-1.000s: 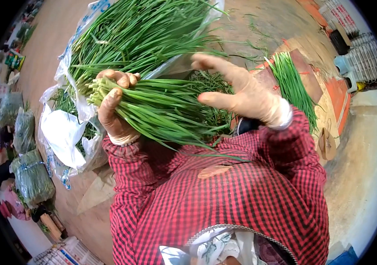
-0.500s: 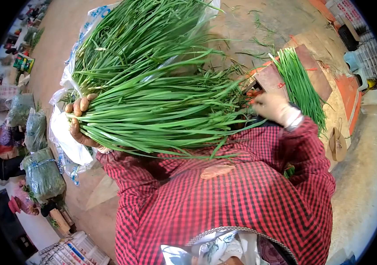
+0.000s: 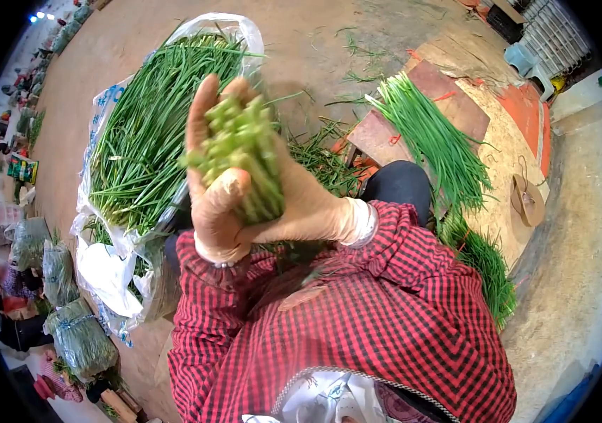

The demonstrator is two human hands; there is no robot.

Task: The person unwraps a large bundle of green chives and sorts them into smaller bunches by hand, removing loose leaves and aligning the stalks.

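My left hand (image 3: 216, 215), in a pale glove, holds a bunch of chives (image 3: 244, 151) upright, its thumb across the near side. My right hand (image 3: 308, 197), also gloved, presses round the right side of the same bunch; its fingers are partly hidden behind it. The pale stem ends face up towards me and are blurred, while the leaves hang out of sight below. To the left lies a big heap of loose chives (image 3: 153, 134) on an opened plastic bag (image 3: 103, 275). At the right a neat bunch of chives (image 3: 431, 134) rests across a brown board (image 3: 470, 102).
Another green bunch (image 3: 484, 268) lies by my right sleeve. Leaf scraps (image 3: 322, 151) litter the floor near my knee (image 3: 399, 185). A sandal (image 3: 528, 199) is at the right. Wrapped bundles (image 3: 81, 338) and other people line the far left, with crates (image 3: 554, 39) at upper right.
The chives in my left hand have turned from lying sideways across my lap to stems up. My right hand has come from the right onto the bunch. The view has shifted.
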